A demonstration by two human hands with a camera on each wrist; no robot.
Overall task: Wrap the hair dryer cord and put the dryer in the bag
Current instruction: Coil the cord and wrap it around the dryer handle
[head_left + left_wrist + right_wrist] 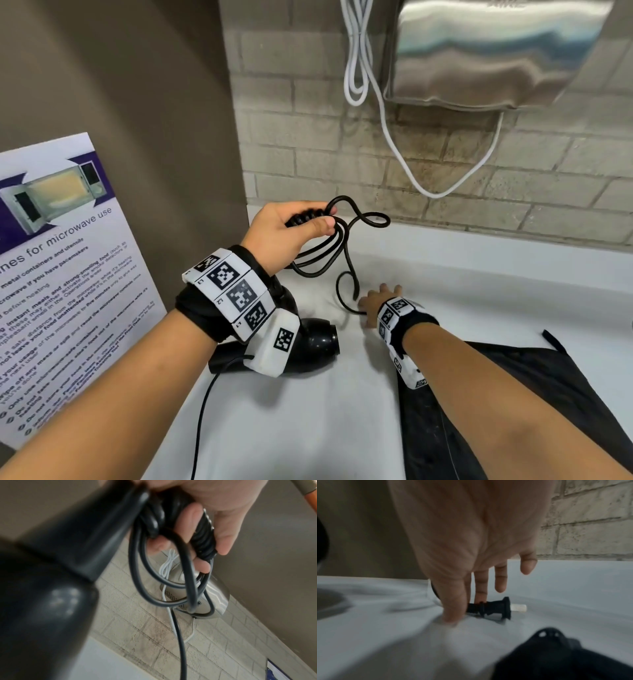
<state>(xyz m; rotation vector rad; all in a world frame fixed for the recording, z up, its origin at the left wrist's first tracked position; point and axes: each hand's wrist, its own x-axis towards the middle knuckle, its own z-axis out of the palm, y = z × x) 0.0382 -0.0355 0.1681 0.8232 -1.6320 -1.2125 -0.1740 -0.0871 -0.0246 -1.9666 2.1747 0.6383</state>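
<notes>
My left hand [320, 221] is raised over the white counter. It grips several loops of the black hair dryer cord [346, 246] together with the ribbed cord end of the handle. In the left wrist view its fingers [223, 534] curl round those loops [171, 581]. The black dryer [317, 339] hangs below that wrist, just above the counter. My right hand [375, 301] is down on the counter, where thumb and forefinger [453, 609] pinch the cord just behind the plug [496, 608]. The black bag [531, 394] lies flat under my right forearm.
A steel hand dryer [496, 51] with a dangling white cable [387, 137] hangs on the brick wall ahead. A microwave-use poster [68, 257] leans at the left. The white counter [479, 274] runs rightward. A thin black wrist-camera lead [205, 411] trails down by my left arm.
</notes>
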